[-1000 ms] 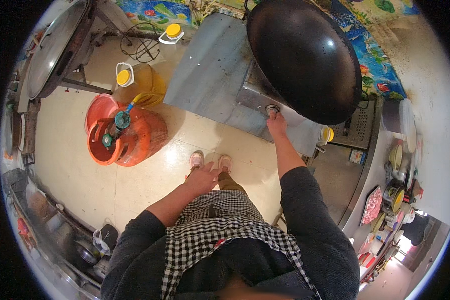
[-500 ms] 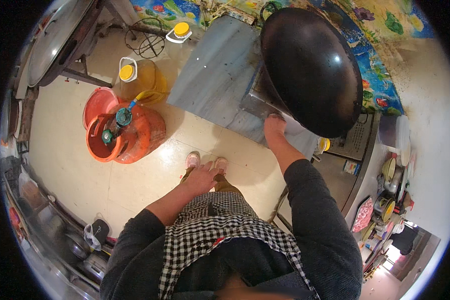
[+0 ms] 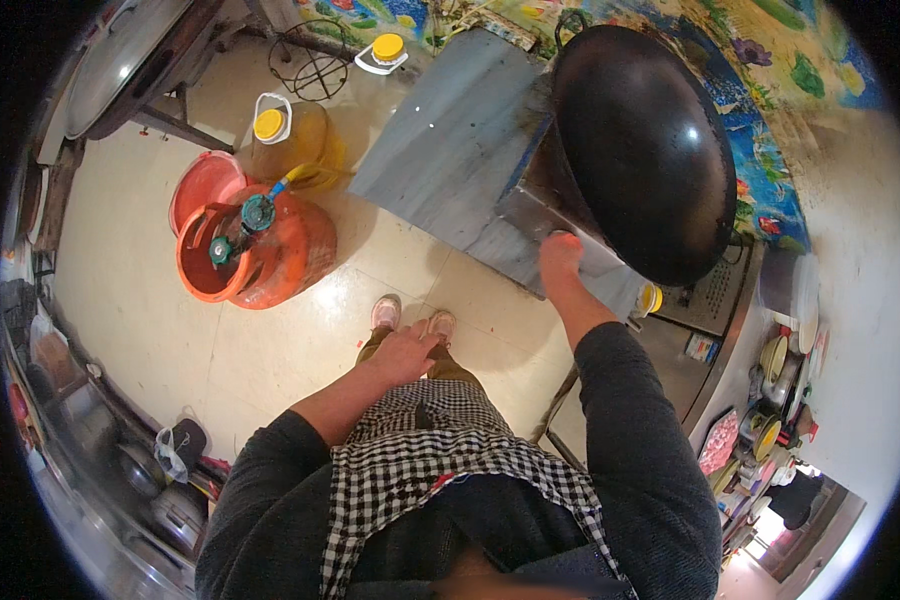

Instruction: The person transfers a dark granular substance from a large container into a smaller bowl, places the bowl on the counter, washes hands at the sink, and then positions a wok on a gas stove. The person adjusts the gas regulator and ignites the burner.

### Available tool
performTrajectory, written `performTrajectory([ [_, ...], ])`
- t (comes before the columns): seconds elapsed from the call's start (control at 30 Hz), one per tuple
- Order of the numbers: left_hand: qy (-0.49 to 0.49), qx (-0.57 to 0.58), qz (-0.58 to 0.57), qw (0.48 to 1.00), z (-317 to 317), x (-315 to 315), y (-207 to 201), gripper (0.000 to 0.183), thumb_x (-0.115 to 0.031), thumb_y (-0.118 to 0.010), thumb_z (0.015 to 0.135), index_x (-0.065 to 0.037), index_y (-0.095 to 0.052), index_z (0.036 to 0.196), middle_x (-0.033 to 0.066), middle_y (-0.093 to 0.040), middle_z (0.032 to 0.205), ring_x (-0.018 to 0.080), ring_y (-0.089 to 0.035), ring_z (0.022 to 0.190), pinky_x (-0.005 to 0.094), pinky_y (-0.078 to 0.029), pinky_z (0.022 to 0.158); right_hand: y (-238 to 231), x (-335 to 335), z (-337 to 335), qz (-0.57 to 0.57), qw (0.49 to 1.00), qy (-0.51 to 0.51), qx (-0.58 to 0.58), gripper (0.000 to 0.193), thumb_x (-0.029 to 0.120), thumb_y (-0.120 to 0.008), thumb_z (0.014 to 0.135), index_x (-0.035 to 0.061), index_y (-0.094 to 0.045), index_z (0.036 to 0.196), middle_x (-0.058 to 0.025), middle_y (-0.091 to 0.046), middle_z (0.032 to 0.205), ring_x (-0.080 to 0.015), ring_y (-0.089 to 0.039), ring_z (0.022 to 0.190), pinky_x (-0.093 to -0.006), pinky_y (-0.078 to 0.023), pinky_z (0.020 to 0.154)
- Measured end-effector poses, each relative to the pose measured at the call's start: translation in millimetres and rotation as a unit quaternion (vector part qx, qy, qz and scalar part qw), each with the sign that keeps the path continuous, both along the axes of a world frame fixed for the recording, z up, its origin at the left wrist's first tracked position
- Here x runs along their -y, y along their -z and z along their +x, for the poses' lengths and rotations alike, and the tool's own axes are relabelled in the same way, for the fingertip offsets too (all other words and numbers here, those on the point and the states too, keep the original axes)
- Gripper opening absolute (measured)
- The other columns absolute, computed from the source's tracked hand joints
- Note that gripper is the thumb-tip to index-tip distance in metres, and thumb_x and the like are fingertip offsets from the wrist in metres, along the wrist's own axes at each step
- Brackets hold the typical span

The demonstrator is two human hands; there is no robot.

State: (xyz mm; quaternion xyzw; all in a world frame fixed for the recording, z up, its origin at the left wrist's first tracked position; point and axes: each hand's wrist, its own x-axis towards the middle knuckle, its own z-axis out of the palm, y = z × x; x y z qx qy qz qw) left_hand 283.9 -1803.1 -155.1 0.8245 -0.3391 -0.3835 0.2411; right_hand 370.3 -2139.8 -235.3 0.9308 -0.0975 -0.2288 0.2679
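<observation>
My right hand (image 3: 562, 256) is at the front face of a metal stove (image 3: 560, 195), fingers curled in against it. Whatever they grip is hidden behind the hand, and the knuckles look reddish. Above and to the right of this hand, a large black wok (image 3: 645, 150) leans steeply over the stove, its rounded surface facing me. My left hand (image 3: 408, 354) hangs in front of my checked apron (image 3: 430, 440), holding nothing, with its fingers loosely stretched out and apart.
Left on the tiled floor stand an orange gas cylinder (image 3: 300, 260) with a hose, a red basin (image 3: 205, 185) and a yellow-capped oil jug (image 3: 300, 145). A grey slab (image 3: 450, 130) adjoins the stove. At right is a metal counter (image 3: 635, 370); pots line the lower left.
The view has shifted slightly, so wok, slab and jugs appear farther right. My right hand stays at the stove front, its wrist slightly turned. The left hand has hardly moved.
</observation>
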Motion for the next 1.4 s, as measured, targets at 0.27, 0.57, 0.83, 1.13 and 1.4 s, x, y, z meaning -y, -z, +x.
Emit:
performTrajectory([
  [0.27, -0.027, 0.007, -0.02, 0.999, -9, -12, 6, 0.044, -0.022, -0.063, 0.074, -0.007, -0.05, 0.114, 0.0227, -0.041, 0.124, 0.0419, -0.047, 0.107, 0.0482, -0.039, 0.092, -15, -10, 4, 0.031, 0.995, 0.074, 0.053, 0.02, 0.018, -0.052, 0.082, 0.0086, -0.067, 0.092, -0.0068, -0.063, 0.098, -0.0217, -0.061, 0.092, -0.0332, -0.05, 0.066],
  [0.57, -0.04, -0.006, -0.028, 0.999, -12, -23, -1, 0.044, -0.023, -0.064, 0.074, -0.007, -0.052, 0.113, 0.0232, -0.042, 0.124, 0.0395, -0.049, 0.106, 0.0475, -0.038, 0.093, -17, -12, 4, 0.015, 0.996, 0.073, 0.048, 0.019, 0.017, -0.054, 0.082, 0.0063, -0.065, 0.094, -0.0087, -0.064, 0.099, -0.0229, -0.063, 0.091, -0.0341, -0.052, 0.068],
  [0.83, -0.041, 0.007, -0.001, 0.999, -17, -32, 4, 0.047, -0.022, -0.063, 0.075, -0.008, -0.049, 0.118, 0.0197, -0.047, 0.118, 0.0356, -0.052, 0.102, 0.0435, -0.045, 0.084, -1, -1, 1, 0.025, 0.996, 0.055, 0.071, 0.016, 0.013, -0.05, 0.084, 0.0067, -0.065, 0.086, -0.0098, -0.066, 0.089, -0.0225, -0.065, 0.083, -0.0326, -0.053, 0.065],
  [1.13, -0.051, -0.024, -0.01, 0.998, -14, -38, 3, 0.042, -0.022, -0.063, 0.076, -0.006, -0.052, 0.113, 0.0211, -0.044, 0.121, 0.0376, -0.05, 0.104, 0.0434, -0.043, 0.088, 9, 15, 1, 0.023, 0.999, 0.006, 0.032, 0.017, 0.013, -0.05, 0.083, 0.0058, -0.066, 0.082, -0.0121, -0.065, 0.09, -0.025, -0.065, 0.084, -0.0339, -0.054, 0.065],
  [1.4, -0.049, -0.03, 0.017, 0.998, -15, -41, 10, 0.044, -0.021, -0.063, 0.075, -0.006, -0.051, 0.114, 0.0234, -0.039, 0.126, 0.0389, -0.048, 0.108, 0.0421, -0.041, 0.092, -2, 1, 1, 0.042, 0.993, 0.065, 0.085, 0.018, 0.013, -0.049, 0.083, 0.0064, -0.066, 0.083, -0.0128, -0.066, 0.09, -0.0248, -0.065, 0.083, -0.0342, -0.054, 0.065],
])
